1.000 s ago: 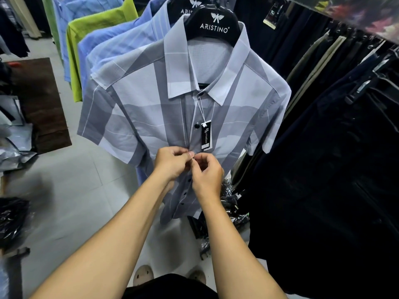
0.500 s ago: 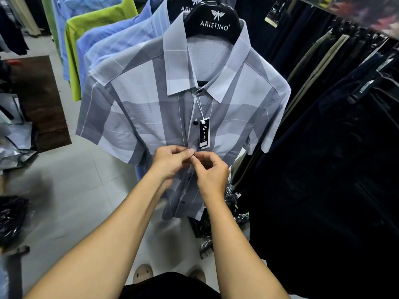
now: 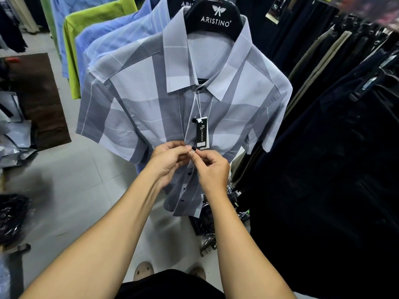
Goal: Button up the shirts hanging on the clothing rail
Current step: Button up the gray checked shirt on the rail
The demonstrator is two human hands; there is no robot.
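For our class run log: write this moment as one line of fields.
stage: buttoning | item: grey checked shirt on hanger | left hand: pinching placket | right hand: working button | tag: dangling above hands

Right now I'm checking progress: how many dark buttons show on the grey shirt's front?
5: one beside the tag, one at the fingertips, three below the hands. Others may be hidden.

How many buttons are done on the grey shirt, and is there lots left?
On the grey shirt the button beside the tag looks fastened. The left hand and right hand are pinching the next one. Three dark buttons remain below, and the other shirts can't be checked.
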